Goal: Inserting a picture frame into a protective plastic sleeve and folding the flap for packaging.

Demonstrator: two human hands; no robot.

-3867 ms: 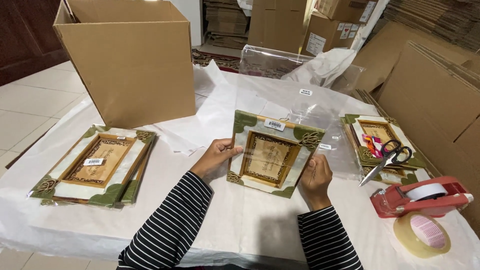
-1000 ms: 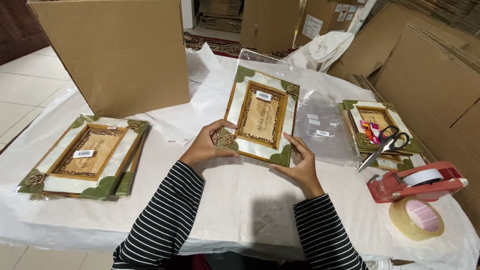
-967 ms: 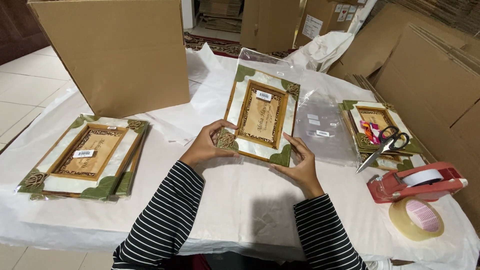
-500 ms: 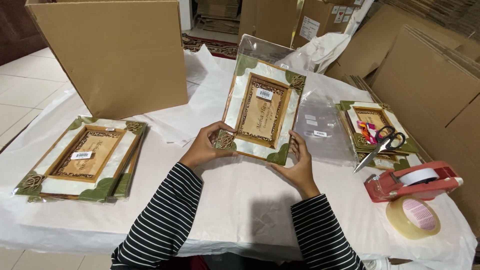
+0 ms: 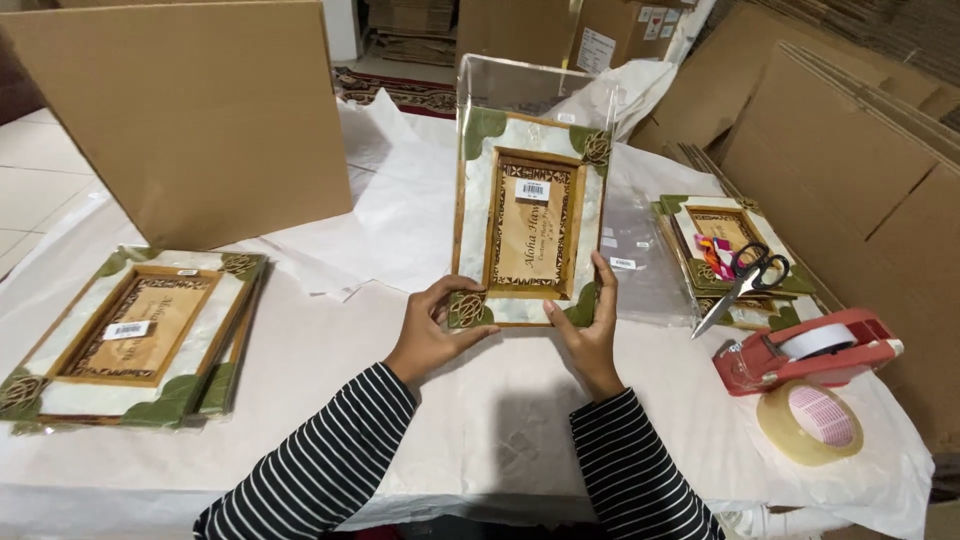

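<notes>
While the left hand (image 5: pixel 432 333) is closed on the lower left corner and the right hand (image 5: pixel 590 325) on the lower right edge, a decorated picture frame (image 5: pixel 528 218) is held nearly upright above the middle of the white-covered table (image 5: pixel 500 420). A clear plastic sleeve (image 5: pixel 520 85) is seen around the frame, rising past its top edge. Judged by its look, the frame is stiff and fairly light, though its pale inlaid face and leaf-shaped corner pieces are likely fragile and the sleeve slippery; a hold by the two side edges low down seems the soundest. Just right of the frame, flat plastic bags (image 5: pixel 640 255) are laid out, then a second stack of frames (image 5: pixel 725 255) with scissors (image 5: pixel 745 285) on top. Nearer on the right, a red tape dispenser (image 5: pixel 810 350) and a loose tape roll (image 5: pixel 810 422) are placed. To the left, more frames (image 5: pixel 130 335) are stacked, with a large cardboard box (image 5: pixel 190 115) behind.
</notes>
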